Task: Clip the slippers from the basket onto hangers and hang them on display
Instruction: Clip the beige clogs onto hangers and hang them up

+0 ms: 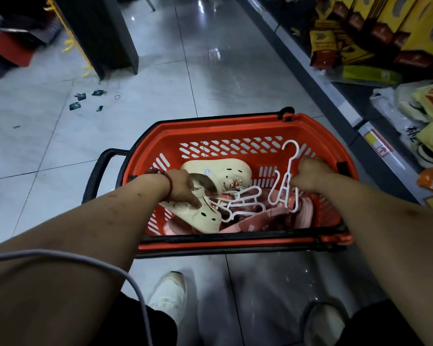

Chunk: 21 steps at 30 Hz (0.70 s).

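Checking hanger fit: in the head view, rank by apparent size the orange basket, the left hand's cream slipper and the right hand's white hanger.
1. orange basket, clearly largest.
2-3. cream slipper in the left hand and white hanger in the right hand: similar length, too close to rank.

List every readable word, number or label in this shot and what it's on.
No text reads clearly.
White bag: black characters, too blurred to read.
Shelf-edge label: print too small.
Yellow packets: print blurred.
Cream slipper: round blue mark, illegible.
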### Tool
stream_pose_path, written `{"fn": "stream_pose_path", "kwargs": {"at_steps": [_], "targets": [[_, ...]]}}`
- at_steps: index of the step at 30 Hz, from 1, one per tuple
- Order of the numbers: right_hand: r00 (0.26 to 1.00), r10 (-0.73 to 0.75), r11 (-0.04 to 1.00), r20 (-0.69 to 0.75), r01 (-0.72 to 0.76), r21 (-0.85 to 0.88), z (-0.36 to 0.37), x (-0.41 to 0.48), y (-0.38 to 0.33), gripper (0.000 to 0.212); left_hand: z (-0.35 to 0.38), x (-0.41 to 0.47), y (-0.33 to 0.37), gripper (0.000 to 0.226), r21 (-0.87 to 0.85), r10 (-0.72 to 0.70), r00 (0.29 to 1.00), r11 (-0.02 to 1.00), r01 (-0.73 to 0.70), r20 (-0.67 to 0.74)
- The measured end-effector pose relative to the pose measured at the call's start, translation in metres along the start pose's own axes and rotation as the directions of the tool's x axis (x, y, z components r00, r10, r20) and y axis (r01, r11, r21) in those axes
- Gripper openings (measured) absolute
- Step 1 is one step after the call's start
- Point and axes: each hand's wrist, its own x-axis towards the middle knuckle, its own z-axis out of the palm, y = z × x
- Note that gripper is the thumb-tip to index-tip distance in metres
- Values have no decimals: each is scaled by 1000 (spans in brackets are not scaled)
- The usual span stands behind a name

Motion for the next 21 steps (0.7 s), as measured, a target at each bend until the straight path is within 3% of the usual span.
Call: {"fn": "stream_pose_path", "kwargs": {"at_steps": [4,7,10,15,17,21], "targets": [[997,-21,1000,77,21,9,5,1,-4,33,-4,2,1,51,-104,-22,1000,994,22,0],[990,-17,1000,142,19,-14,9,4,-8,8,-1,7,1,51,-90,0,1000,996,-2,-26],[986,17,999,165,-10,-46,12,7,-16,30,2,10,2,50,-62,44,999,997,-46,-32],[975,1,977,220,45,-207,22,12,-24,23,3,14,13,21,-63,85,996,994,-85,-4],[969,-12,971,247,71,-230,25,11,-25,26,4,16,15,27,-58,70,998,996,-70,-9],[984,-100,959,150,135,-249,20,3,-34,3,6,8,14,28,-9,-3,1000,1000,3,-27]]}}
